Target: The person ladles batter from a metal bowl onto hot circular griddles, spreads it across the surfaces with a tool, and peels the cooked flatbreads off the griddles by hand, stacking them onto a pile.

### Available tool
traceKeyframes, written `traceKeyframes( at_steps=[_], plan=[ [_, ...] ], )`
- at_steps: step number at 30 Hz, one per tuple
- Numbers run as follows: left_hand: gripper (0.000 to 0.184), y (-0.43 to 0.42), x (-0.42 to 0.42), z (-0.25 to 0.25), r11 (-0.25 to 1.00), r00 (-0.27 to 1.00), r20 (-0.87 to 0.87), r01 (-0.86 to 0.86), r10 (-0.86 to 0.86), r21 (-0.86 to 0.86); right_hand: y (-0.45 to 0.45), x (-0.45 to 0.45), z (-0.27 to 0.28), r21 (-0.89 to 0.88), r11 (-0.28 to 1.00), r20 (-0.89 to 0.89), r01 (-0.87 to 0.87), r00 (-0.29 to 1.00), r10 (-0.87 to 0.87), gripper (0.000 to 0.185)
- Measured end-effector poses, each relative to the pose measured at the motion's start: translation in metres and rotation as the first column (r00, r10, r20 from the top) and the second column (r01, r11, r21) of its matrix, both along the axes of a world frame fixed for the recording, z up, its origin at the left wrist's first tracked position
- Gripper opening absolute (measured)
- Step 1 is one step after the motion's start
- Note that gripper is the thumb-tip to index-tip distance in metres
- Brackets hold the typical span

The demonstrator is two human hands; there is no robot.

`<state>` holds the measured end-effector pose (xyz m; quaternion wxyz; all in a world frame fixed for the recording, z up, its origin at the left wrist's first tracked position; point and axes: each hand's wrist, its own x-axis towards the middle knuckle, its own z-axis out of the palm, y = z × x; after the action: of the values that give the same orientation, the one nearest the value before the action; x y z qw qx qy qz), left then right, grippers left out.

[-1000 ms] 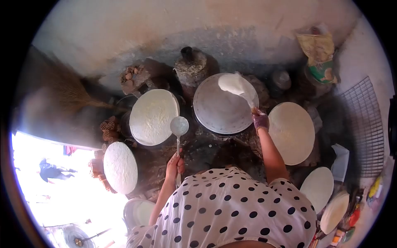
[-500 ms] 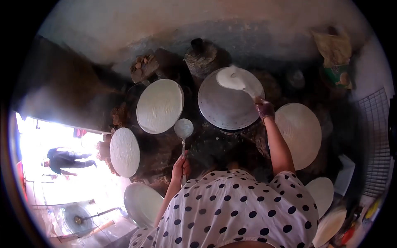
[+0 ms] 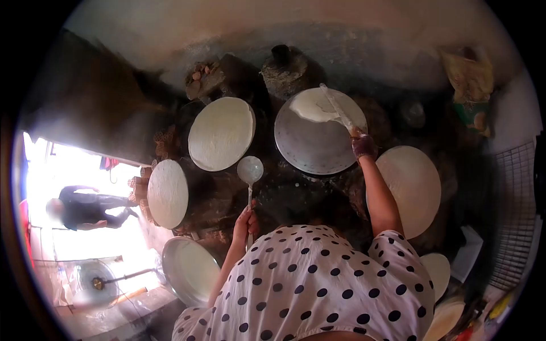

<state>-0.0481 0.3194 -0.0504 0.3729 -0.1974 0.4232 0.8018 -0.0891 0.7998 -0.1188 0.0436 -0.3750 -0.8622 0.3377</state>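
Note:
My left hand (image 3: 245, 224) is closed on the handle of a metal ladle (image 3: 250, 170), whose round bowl points away from me between two pans. My right hand (image 3: 364, 146), in a dark purple glove, grips a long flat spreader (image 3: 336, 107). The spreader lies across white batter (image 3: 311, 105) on the upper part of a round grey griddle (image 3: 310, 145). Left of the griddle is a round pan covered in white (image 3: 222, 134). To the right, partly behind my right forearm, sits another large pale round (image 3: 410, 190).
A smaller white round (image 3: 168, 194) and a basin of white liquid (image 3: 192, 270) are at the left. A person (image 3: 85, 207) is in the bright doorway beside a fan (image 3: 96, 283). A wire rack (image 3: 512, 219) and a sack (image 3: 471, 85) are at the right.
The batter has spread wider along the griddle's upper edge, and the spreader has swung across it. The view has shifted. The person in the doorway shows more fully.

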Motion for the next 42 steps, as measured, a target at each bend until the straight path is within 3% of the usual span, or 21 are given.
traceKeyframes(
  at_steps=[1,5,7,9,11,13,17,19,21,22,23,25,29,30,32,33,35,37,39,41,42],
  plan=[
    [0.029,0.007,0.000,0.015,1.000,1.000,-0.014,0.001,-0.001,-0.029,-0.008,-0.001,0.011,0.092,0.994,0.057,0.062,0.996,-0.068,0.038],
    [0.030,0.013,-0.005,0.013,0.999,0.997,0.076,-0.012,0.016,-0.046,-0.030,-0.031,-0.010,-0.026,0.990,0.196,-0.141,0.970,0.143,0.042],
    [0.030,0.017,-0.006,0.018,0.998,0.998,0.060,0.007,-0.003,-0.065,-0.020,-0.019,-0.022,-0.133,0.965,0.038,-0.226,0.972,0.233,0.043],
    [0.029,0.015,-0.006,0.022,0.999,0.999,0.037,0.017,-0.016,-0.027,0.007,-0.008,-0.035,-0.167,0.859,-0.317,-0.484,0.851,0.418,0.042],
    [0.028,0.016,-0.010,0.022,1.000,1.000,0.011,0.019,-0.019,0.007,0.021,-0.014,-0.044,-0.128,0.936,-0.191,-0.329,0.934,0.302,0.039],
    [0.028,0.014,-0.012,0.013,0.997,0.999,0.048,-0.017,0.020,-0.077,-0.002,-0.008,0.043,-0.101,0.992,-0.016,0.075,0.997,-0.078,0.041],
    [0.029,0.007,-0.017,-0.008,0.997,0.992,0.109,-0.060,0.065,-0.049,-0.006,-0.031,0.000,-0.091,0.969,0.150,-0.229,0.959,0.241,0.043],
    [0.029,-0.003,-0.016,-0.016,0.994,0.992,0.113,-0.050,0.061,-0.093,0.015,-0.020,-0.042,-0.098,0.941,-0.056,-0.325,0.945,0.321,0.039],
    [0.029,-0.025,-0.013,-0.054,0.998,0.998,0.050,-0.033,0.035,-0.046,0.029,-0.011,-0.047,-0.127,0.827,-0.364,-0.548,0.801,0.475,0.041],
    [0.030,-0.026,-0.012,-0.059,1.000,1.000,-0.013,-0.013,0.013,-0.006,0.031,-0.013,-0.030,-0.208,0.916,-0.171,-0.343,0.935,0.311,0.041],
    [0.030,-0.031,-0.008,-0.064,1.000,1.000,-0.006,-0.019,0.018,-0.016,0.030,-0.015,-0.013,-0.220,0.912,-0.167,-0.346,0.934,0.315,0.041],
    [0.030,-0.026,-0.002,-0.054,0.994,0.993,0.069,-0.091,0.095,-0.062,0.017,-0.026,0.031,-0.007,0.987,-0.003,-0.161,0.987,0.161,0.045],
    [0.031,-0.020,0.006,-0.043,0.987,0.978,0.144,-0.145,0.154,-0.073,0.018,-0.018,0.017,-0.123,0.885,0.099,-0.448,0.882,0.460,0.040],
    [0.030,-0.034,0.011,-0.064,0.984,0.966,0.196,-0.177,0.167,0.033,0.030,-0.013,-0.009,-0.090,0.824,-0.045,-0.560,0.828,0.558,0.040],
    [0.030,-0.039,0.020,-0.071,0.965,0.951,0.247,-0.223,0.185,0.136,0.051,-0.006,-0.026,-0.236,0.828,-0.090,-0.509,0.860,0.502,0.040],
    [0.030,-0.034,0.027,-0.056,0.981,0.966,0.178,-0.193,0.186,0.023,0.056,-0.005,-0.031,-0.384,0.811,-0.124,-0.442,0.895,0.429,0.040],
    [0.030,-0.029,0.039,-0.033,0.980,0.977,0.117,-0.163,0.176,-0.115,0.060,-0.024,-0.029,-0.237,0.863,-0.086,-0.447,0.894,0.439,0.044],
    [0.031,-0.019,0.045,-0.017,0.975,0.954,0.215,-0.185,0.208,-0.124,0.049,-0.052,-0.028,0.122,0.907,0.133,-0.402,0.912,0.387,0.049],
    [0.032,-0.020,0.052,-0.004,0.982,0.959,0.216,-0.168,0.183,-0.087,0.045,-0.048,-0.016,0.099,0.858,0.129,-0.504,0.862,0.491,0.050],
    [0.032,-0.024,0.065,-0.008,0.956,0.928,0.236,-0.266,0.289,-0.126,0.043,-0.020,0.012,-0.060,0.690,-0.114,-0.721,0.692,0.713,0.048],
    [0.032,-0.024,0.071,-0.006,0.954,0.927,0.231,-0.276,0.297,-0.120,0.044,-0.015,0.028,-0.386,0.790,0.158,-0.477,0.809,0.565,0.046]
  ],
)
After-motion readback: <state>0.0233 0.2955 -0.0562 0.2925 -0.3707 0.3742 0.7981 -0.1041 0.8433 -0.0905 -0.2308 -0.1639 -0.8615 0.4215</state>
